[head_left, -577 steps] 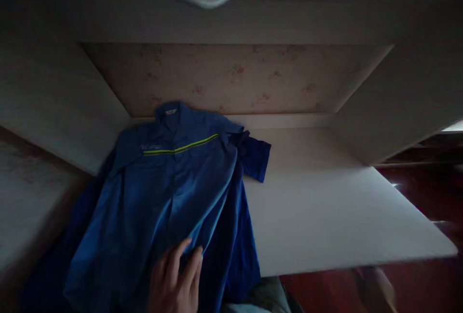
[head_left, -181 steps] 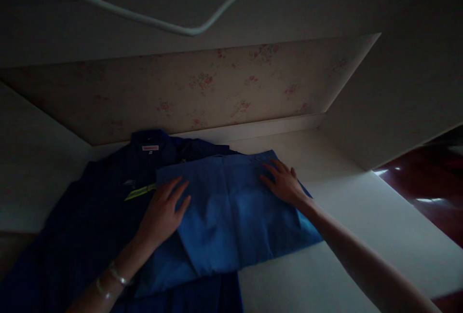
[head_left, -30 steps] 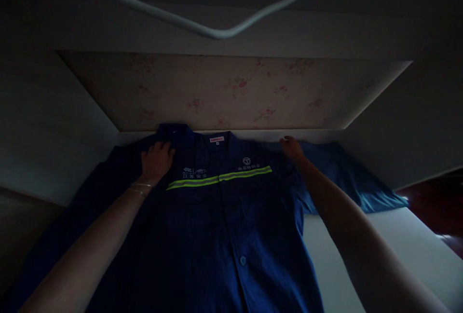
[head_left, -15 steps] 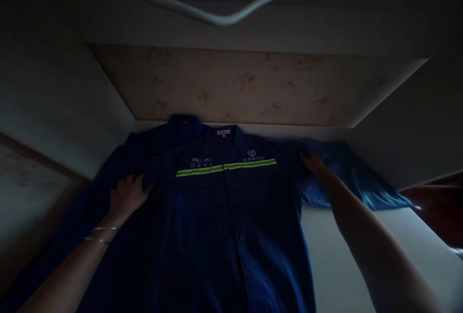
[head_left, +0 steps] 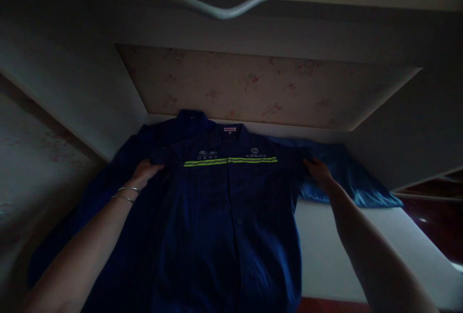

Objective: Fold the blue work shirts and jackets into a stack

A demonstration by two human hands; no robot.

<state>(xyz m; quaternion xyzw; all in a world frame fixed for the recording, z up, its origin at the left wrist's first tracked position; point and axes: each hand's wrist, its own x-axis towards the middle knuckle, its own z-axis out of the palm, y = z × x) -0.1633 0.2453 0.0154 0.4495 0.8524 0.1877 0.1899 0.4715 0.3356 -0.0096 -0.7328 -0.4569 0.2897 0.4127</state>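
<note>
A dark blue work shirt [head_left: 231,226] with a yellow-green reflective stripe across the chest lies front up on a white desk [head_left: 336,255], collar towards the wall. My left hand [head_left: 144,173] rests on its left shoulder, fingers curled into the cloth. My right hand [head_left: 318,173] presses on its right shoulder by the sleeve, fingers closed on the fabric edge. A second, lighter blue garment [head_left: 354,183] lies folded behind and to the right of the shirt. Another dark blue shirt [head_left: 119,158] peeks out underneath at the left.
The desk sits in an alcove with floral wallpaper [head_left: 253,86] at the back and white side panels [head_left: 72,86]. A white cable [head_left: 202,6] hangs across the top. A shelf with books runs above. Dark red floor [head_left: 434,216] shows at right.
The shirt has been spread front up on the pile. In the last second both hands slid from the collar area outwards to the shoulders, and the view shifted slightly.
</note>
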